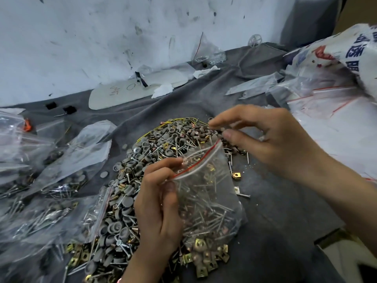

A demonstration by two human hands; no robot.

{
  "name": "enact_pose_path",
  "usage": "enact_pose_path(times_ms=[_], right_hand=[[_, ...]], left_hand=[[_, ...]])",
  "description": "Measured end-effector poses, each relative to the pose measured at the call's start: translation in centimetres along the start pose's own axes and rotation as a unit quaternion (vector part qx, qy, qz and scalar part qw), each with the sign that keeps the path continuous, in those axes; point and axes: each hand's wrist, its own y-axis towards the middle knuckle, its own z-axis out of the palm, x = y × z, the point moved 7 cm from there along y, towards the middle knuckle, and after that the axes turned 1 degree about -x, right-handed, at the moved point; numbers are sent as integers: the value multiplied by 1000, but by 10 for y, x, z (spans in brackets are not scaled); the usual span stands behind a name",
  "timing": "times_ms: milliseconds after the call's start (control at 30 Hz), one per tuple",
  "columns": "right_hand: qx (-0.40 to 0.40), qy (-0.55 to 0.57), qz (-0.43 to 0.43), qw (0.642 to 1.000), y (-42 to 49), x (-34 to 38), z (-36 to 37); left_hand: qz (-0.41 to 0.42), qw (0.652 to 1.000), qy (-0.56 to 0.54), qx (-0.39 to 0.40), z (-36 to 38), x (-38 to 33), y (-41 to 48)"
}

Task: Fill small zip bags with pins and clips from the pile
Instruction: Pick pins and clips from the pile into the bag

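Fingers [161, 166] of the left hand [159, 211] pinch the red-striped mouth of a small zip bag [206, 197] and hold it open over the near right side of the pile [126, 201]. Pins and brass clips already lie in the bag's lower half. The right hand [275, 144] hovers over the pile's far edge, just beyond the bag's mouth, thumb and forefinger curled close together on a few small grey pieces [219, 130]. The pile lies on a table [275, 211] covered in grey cloth. Filled bags [51, 211] lie to the left, empty bags [330, 127] to the right.
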Motion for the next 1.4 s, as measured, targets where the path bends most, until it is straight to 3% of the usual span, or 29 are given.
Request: enact_pose_path(times_ms=[100, 167, 233, 367, 533, 633, 733, 800, 900, 1033, 1233, 1300, 1400], right_hand=[[-27, 39, 119, 992, -18, -40, -4], [42, 4, 198, 979, -39, -67, 10], [118, -40, 224, 967, -62, -82, 27], [201, -122, 190, 953, -86, -87, 48], [185, -150, 170, 956, -89, -85, 50], [122, -92, 194, 969, -83, -81, 35], [11, -34, 210, 977, -66, -70, 7], [-68, 12, 170, 983, -50, -46, -15], [-107, 20, 46, 993, -21, 4, -32], [-45, -28, -27, 998, 7, 34, -21], [143, -121, -11, 982, 12, 27, 26], [143, -111, -8, 983, 10, 23, 28], [60, -43, 4, 997, 11, 13, 14]], left_hand=[[10, 1000, 9, -4, -1, -1, 1], [8, 1000, 10, -9, -1, -1, 2], [6, 1000, 4, -13, -1, -1, 2], [3, 1000, 6, -12, -1, -1, 2], [5, 1000, 3, -10, -1, -1, 0], [7, 1000, 10, -12, 0, -2, 2], [1, 1000, 20, -14, 0, -1, 0], [10, 1000, 14, -6, 0, -2, 1], [19, 1000, 15, 6, 2, -4, 1], [19, 999, 18, 19, 4, -3, 0], [31, 998, 23, 47, 8, -3, -2], [30, 998, 26, 44, 8, -4, -2], [14, 999, 17, 27, 5, -3, 0]])
